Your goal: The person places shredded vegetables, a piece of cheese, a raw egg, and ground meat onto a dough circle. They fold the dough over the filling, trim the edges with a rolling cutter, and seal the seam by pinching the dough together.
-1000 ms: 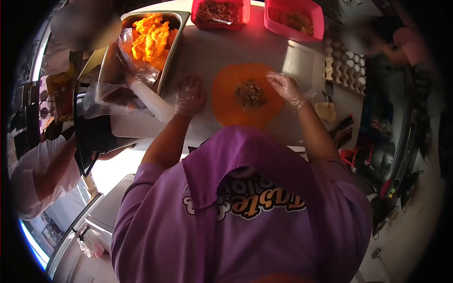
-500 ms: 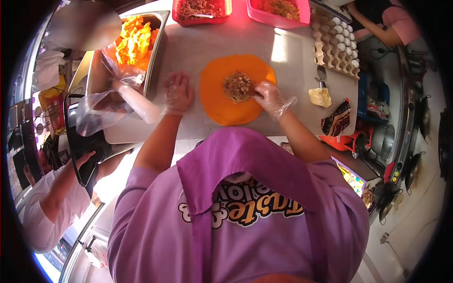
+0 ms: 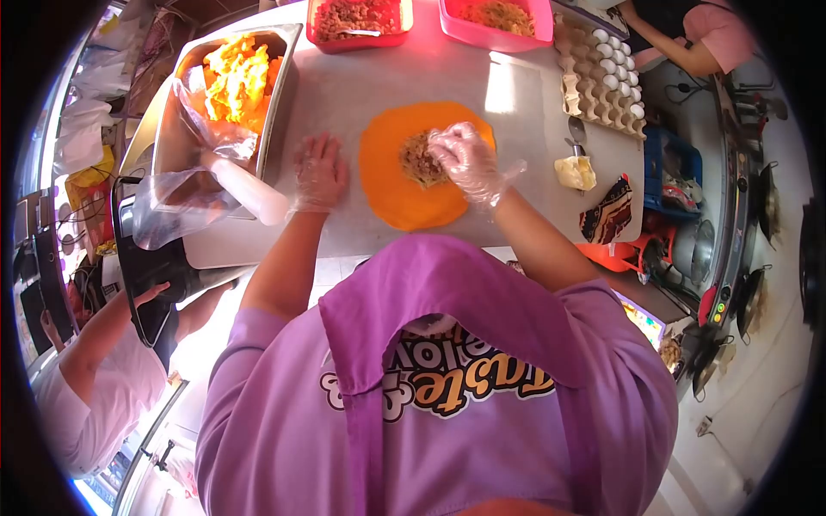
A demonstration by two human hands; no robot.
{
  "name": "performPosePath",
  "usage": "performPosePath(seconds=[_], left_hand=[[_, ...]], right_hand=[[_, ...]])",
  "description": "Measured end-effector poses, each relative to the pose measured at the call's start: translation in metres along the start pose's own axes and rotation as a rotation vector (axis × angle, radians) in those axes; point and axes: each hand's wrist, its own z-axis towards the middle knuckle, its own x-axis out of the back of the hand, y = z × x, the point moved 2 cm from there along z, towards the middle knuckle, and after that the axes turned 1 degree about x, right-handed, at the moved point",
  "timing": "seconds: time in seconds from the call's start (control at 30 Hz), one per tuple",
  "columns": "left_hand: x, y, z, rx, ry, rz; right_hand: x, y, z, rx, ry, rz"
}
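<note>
A flat orange dough sheet (image 3: 391, 193) lies on the steel table, with a mound of crumbly brown filling (image 3: 419, 163) at its middle. My right hand (image 3: 469, 163), in a clear plastic glove, is over the mound's right side with its fingers curled together. What those fingers hold, if anything, is hidden. To the left of the dough, my left hand (image 3: 321, 176), also gloved, rests flat on the table with its fingers stretched out, apart from the dough.
A metal pan (image 3: 288, 73) holds orange dough, plastic film (image 3: 172, 202) and a pale roller (image 3: 249, 191). Red (image 3: 379, 41) and pink (image 3: 495, 37) tubs stand at the back. An egg tray (image 3: 594, 95), spoon (image 3: 576, 133) and yellowish block (image 3: 575, 174) lie right. Other people stand at both sides.
My right hand has moved up and left from the mound's right edge to above it, now covering part of the filling. My left hand stays in place on the table.
</note>
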Motion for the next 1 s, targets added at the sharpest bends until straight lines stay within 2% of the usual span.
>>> performPosePath(seconds=[0.1,0.13,0.17,0.23,0.4,0.5,0.67,0.8,0.9,0.97,1.0], left_hand=[[0.002,0.002,0.000,0.034,-0.053,-0.002],[0.001,0.002,0.001,0.061,-0.077,-0.003],[-0.003,0.000,0.001,0.060,-0.079,-0.010],[-0.007,-0.003,-0.001,0.032,-0.020,-0.009],[-0.006,-0.005,-0.001,0.016,-0.020,0.007],[-0.005,-0.004,0.000,0.016,-0.023,0.009],[-0.006,-0.004,-0.001,0.000,0.003,0.001],[-0.007,-0.003,-0.002,0.027,-0.018,0.022],[0.000,-0.001,0.000,0.031,-0.035,0.028],[0.000,-0.001,0.003,0.023,-0.038,0.008],[-0.001,-0.001,0.000,0.036,-0.045,-0.005]], right_hand=[[0.020,0.032,-0.014,0.032,0.079,0.146],[0.028,0.042,-0.024,-0.087,0.007,0.122],[0.033,0.055,-0.037,-0.091,0.006,0.116],[0.029,0.078,-0.062,-0.398,-0.169,0.046],[0.019,0.062,-0.095,-0.341,-0.184,-0.069],[0.014,0.067,-0.102,-0.376,-0.069,0.077],[0.011,0.061,-0.107,-0.241,0.047,-0.068],[0.013,0.052,-0.106,-0.234,0.041,-0.113],[0.007,0.060,-0.103,-0.289,-0.007,-0.035],[0.006,0.051,-0.091,-0.200,0.116,0.091],[0.002,0.047,-0.087,-0.204,0.113,0.091]])
